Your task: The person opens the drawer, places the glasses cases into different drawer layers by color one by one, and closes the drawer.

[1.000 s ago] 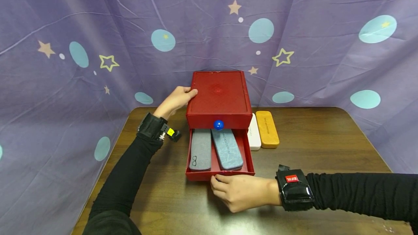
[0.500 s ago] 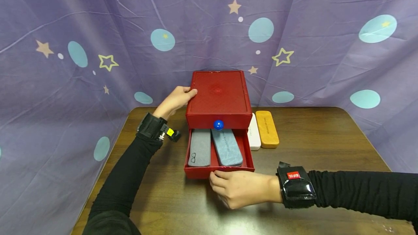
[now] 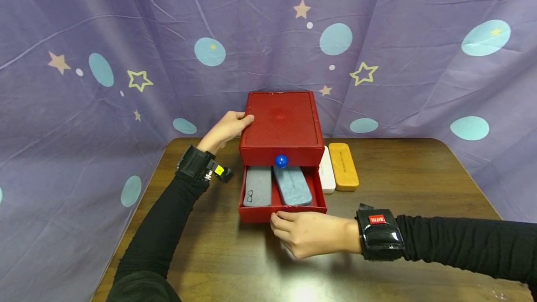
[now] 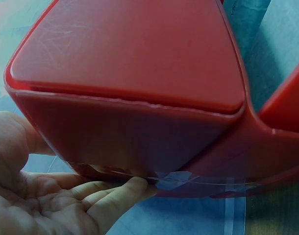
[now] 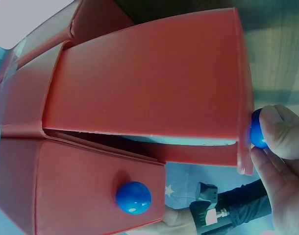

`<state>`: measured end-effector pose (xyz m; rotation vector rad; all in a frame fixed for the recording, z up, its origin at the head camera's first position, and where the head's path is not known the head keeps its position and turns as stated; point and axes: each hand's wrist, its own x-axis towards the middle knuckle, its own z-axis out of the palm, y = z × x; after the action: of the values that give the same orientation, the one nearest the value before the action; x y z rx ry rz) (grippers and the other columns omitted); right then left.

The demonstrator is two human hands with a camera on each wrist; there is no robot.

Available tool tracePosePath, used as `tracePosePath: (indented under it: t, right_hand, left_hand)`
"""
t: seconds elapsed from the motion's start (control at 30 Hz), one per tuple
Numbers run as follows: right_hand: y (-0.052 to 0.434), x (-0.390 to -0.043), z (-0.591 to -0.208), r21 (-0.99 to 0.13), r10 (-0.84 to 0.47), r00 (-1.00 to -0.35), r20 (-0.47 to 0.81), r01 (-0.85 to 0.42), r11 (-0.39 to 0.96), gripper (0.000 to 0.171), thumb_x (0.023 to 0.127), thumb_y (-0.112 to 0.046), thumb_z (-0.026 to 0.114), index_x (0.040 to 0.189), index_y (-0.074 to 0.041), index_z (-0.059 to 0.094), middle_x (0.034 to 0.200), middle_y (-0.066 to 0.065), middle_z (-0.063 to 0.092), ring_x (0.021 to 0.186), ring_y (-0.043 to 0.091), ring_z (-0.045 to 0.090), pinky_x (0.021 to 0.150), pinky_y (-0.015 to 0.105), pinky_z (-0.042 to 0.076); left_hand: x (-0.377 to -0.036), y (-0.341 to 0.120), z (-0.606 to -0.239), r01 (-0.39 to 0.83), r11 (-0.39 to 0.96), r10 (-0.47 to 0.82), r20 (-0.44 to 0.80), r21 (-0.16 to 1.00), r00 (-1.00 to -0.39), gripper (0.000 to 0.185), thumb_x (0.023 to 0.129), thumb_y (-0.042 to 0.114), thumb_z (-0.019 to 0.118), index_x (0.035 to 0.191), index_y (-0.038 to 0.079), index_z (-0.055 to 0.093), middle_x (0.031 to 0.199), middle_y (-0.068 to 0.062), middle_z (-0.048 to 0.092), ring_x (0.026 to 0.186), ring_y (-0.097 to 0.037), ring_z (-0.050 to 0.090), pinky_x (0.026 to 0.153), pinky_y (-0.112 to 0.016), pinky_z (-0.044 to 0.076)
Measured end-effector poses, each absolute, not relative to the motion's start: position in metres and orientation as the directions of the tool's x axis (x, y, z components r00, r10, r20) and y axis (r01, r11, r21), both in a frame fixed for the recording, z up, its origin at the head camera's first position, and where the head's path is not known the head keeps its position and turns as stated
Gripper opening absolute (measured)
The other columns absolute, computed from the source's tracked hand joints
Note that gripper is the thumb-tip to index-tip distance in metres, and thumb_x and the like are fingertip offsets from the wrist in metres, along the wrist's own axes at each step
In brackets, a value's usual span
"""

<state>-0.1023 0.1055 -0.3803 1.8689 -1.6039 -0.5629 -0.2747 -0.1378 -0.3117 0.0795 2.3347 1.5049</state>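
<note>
A red two-drawer box [image 3: 280, 120] stands at the table's back, its upper drawer closed and its lower drawer [image 3: 256, 214] partly out. Inside the lower drawer lie a grey glasses case [image 3: 258, 188] and a blue glasses case [image 3: 293, 188]. My left hand [image 3: 224, 130] holds the box at its left side, thumb at the top edge; the left wrist view has its fingers [image 4: 112, 203] against the red wall. With thumb and fingers, my right hand [image 3: 308, 234] pinches the lower drawer's blue knob [image 5: 258, 128]. Another blue knob [image 3: 281, 161] is on the upper drawer.
To the right of the box, a white case [image 3: 327, 171] and a yellow case [image 3: 343, 167] lie side by side on the wooden table [image 3: 411, 181]. A purple curtain [image 3: 398, 83] with stars and ovals hangs right behind the table.
The lower drawer has slid a little further into the box, with the right hand moving along at its knob. The left hand stays in place on the box.
</note>
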Motion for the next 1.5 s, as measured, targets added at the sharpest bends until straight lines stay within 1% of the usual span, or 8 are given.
tracePosePath:
  t: [0.17,0.23,0.43,0.57,0.7,1.0,1.2,1.5]
  right_hand:
    - [0.106,-0.108,-0.383,0.681,-0.984,0.168,0.067,-0.728,-0.078,0.017,0.095,-0.032,0.061,0.090,-0.023,0.075,0.107,0.005,0.073,0.108,0.024,0.067,0.098,0.034,0.056]
    - [0.106,-0.111,-0.383,0.681,-0.984,0.163,0.065,-0.728,-0.076,0.017,0.095,-0.031,0.062,0.090,-0.022,0.075,0.106,0.005,0.073,0.108,0.024,0.067,0.099,0.034,0.056]
    - [0.107,-0.117,-0.384,0.683,-0.988,0.143,0.056,-0.727,-0.067,0.016,0.095,-0.030,0.063,0.091,-0.022,0.076,0.109,0.005,0.074,0.110,0.024,0.067,0.100,0.034,0.056]
    - [0.106,-0.120,-0.383,0.680,-0.990,0.131,0.054,-0.731,-0.059,0.015,0.095,-0.029,0.064,0.093,-0.023,0.077,0.110,0.005,0.074,0.110,0.023,0.067,0.100,0.034,0.055]
    - [0.105,-0.124,-0.383,0.684,-0.992,0.120,0.048,-0.727,-0.055,0.014,0.095,-0.029,0.064,0.093,-0.022,0.076,0.110,0.005,0.073,0.110,0.023,0.067,0.100,0.034,0.056]
    - [0.104,-0.137,-0.384,0.711,-0.997,0.074,0.034,-0.703,-0.028,0.012,0.095,-0.025,0.067,0.094,-0.022,0.078,0.110,0.004,0.073,0.110,0.023,0.067,0.101,0.033,0.055]
    - [0.103,-0.145,-0.386,0.710,-0.998,0.052,0.037,-0.704,-0.011,0.011,0.094,-0.020,0.069,0.094,-0.022,0.080,0.110,0.005,0.073,0.110,0.023,0.066,0.101,0.033,0.055]
    - [0.100,-0.158,-0.393,0.718,-0.998,0.031,0.052,-0.695,0.016,0.015,0.096,-0.020,0.066,0.096,-0.019,0.081,0.109,0.005,0.072,0.110,0.023,0.066,0.100,0.033,0.055]
  left_hand:
    - [-0.274,-0.138,-0.312,-0.141,0.436,0.235,-0.264,0.889,-0.936,0.049,0.109,0.029,0.046,0.150,0.001,0.047,0.120,-0.013,0.064,0.098,-0.017,0.066,0.109,-0.040,0.048]
    - [-0.273,-0.138,-0.311,-0.140,0.440,0.232,-0.263,0.887,-0.936,0.049,0.109,0.029,0.046,0.150,0.001,0.047,0.118,-0.012,0.064,0.096,-0.016,0.065,0.109,-0.039,0.048]
    - [-0.275,-0.138,-0.312,-0.139,0.440,0.235,-0.263,0.887,-0.936,0.054,0.109,0.028,0.046,0.156,0.001,0.038,0.137,-0.018,0.061,0.116,-0.026,0.065,0.112,-0.043,0.048]
    - [-0.275,-0.139,-0.312,-0.121,0.460,0.233,-0.252,0.879,-0.939,0.051,0.109,0.028,0.046,0.152,0.001,0.045,0.131,-0.018,0.064,0.109,-0.021,0.067,0.110,-0.041,0.050]
    - [-0.275,-0.139,-0.311,-0.117,0.475,0.219,-0.246,0.872,-0.944,0.051,0.109,0.030,0.047,0.152,0.002,0.046,0.127,-0.018,0.067,0.100,-0.015,0.065,0.110,-0.040,0.050]
    - [-0.276,-0.138,-0.312,-0.126,0.464,0.217,-0.251,0.877,-0.943,0.056,0.109,0.029,0.047,0.156,0.001,0.038,0.139,-0.020,0.061,0.123,-0.028,0.064,0.110,-0.041,0.050]
    - [-0.277,-0.136,-0.313,-0.128,0.441,0.229,-0.249,0.888,-0.941,0.055,0.109,0.027,0.047,0.155,-0.002,0.037,0.139,-0.022,0.061,0.123,-0.033,0.064,0.108,-0.043,0.052]
    - [-0.278,-0.137,-0.314,-0.134,0.447,0.222,-0.255,0.884,-0.941,0.055,0.109,0.028,0.046,0.155,-0.001,0.038,0.139,-0.022,0.060,0.124,-0.032,0.064,0.108,-0.042,0.051]
